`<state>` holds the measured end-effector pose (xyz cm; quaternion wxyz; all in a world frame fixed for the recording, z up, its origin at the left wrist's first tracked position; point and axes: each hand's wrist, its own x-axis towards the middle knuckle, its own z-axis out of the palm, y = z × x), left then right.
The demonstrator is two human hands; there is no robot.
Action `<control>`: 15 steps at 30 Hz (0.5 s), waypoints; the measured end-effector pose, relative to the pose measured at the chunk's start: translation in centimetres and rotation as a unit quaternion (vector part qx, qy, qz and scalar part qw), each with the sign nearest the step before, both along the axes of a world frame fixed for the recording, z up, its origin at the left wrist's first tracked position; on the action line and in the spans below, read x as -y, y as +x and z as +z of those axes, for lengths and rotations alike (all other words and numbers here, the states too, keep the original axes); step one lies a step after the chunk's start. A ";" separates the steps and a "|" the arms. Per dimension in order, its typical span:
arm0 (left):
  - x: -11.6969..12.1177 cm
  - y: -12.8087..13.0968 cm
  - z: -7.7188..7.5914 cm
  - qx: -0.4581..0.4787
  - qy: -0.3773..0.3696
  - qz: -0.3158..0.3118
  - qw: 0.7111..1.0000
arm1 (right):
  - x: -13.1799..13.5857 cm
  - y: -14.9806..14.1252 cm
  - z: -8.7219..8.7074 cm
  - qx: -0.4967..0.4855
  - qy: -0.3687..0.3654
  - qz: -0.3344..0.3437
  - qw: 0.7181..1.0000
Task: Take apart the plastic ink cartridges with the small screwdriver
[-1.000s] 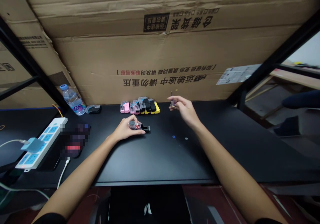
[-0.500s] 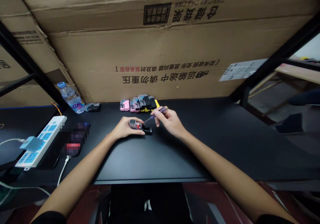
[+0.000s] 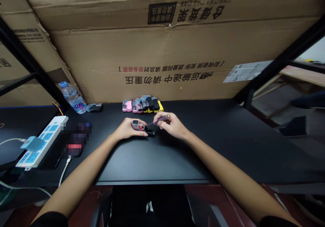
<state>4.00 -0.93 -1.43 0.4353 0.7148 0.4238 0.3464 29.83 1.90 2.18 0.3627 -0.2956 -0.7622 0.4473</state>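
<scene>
My left hand [image 3: 126,129] is closed round a small device with a clear casing [image 3: 137,126], a red part and a black part jutting out to the right. What kind of device it is I cannot make out. In my right hand [image 3: 173,125] is a slim screwdriver [image 3: 161,118] with a purple, partly see-through handle, gripped like a pen. Its shaft points left and its tip is at the right side of the device, though I cannot tell if it touches. Behind the hands, several similar small devices [image 3: 146,104] in pink, black and yellow stand in a row.
A water bottle [image 3: 73,97] and another small black device [image 3: 94,107] stand at the back left. Nearer on the left lie a white power strip [image 3: 44,141] with a plugged-in charger [image 3: 36,143] and a blurred phone [image 3: 76,140] on a cable. Cardboard [image 3: 142,51] walls the black table's back edge.
The screwdriver's handle has tipped lower, so its shaft lies flatter, and my right hand has turned slightly with it. My left hand and the device stay almost in place.
</scene>
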 end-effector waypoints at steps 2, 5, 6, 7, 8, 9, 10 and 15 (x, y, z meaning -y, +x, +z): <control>0.0 0.0 0.0 0.001 0.000 -0.002 1.000 | 0.1 -0.1 0.3 -0.018 -0.002 0.005 1.000; 0.1 0.0 0.0 -0.001 -0.001 -0.003 1.000 | 0.3 -0.2 0.6 -0.027 -0.004 0.013 1.000; 0.1 0.0 0.0 -0.001 -0.001 -0.002 1.000 | 0.3 -0.3 0.6 -0.025 -0.008 0.014 1.000; 0.1 0.0 -0.1 -0.001 -0.001 -0.002 1.000 | 0.4 -0.3 0.6 -0.021 -0.013 0.013 1.000; 0.1 0.0 -0.1 -0.001 -0.002 -0.003 1.000 | 0.4 -0.4 0.5 -0.017 -0.020 0.011 1.000; 0.1 0.0 -0.1 -0.001 -0.003 -0.004 1.000 | 0.3 -0.4 0.5 -0.013 -0.025 0.008 1.000; 0.1 0.0 -0.1 -0.001 -0.003 -0.004 1.000 | 0.3 -0.4 0.4 -0.010 -0.029 0.004 1.000; 0.1 0.0 0.0 -0.011 0.002 0.004 1.000 | 0.2 -0.4 0.2 -0.004 -0.029 -0.005 1.000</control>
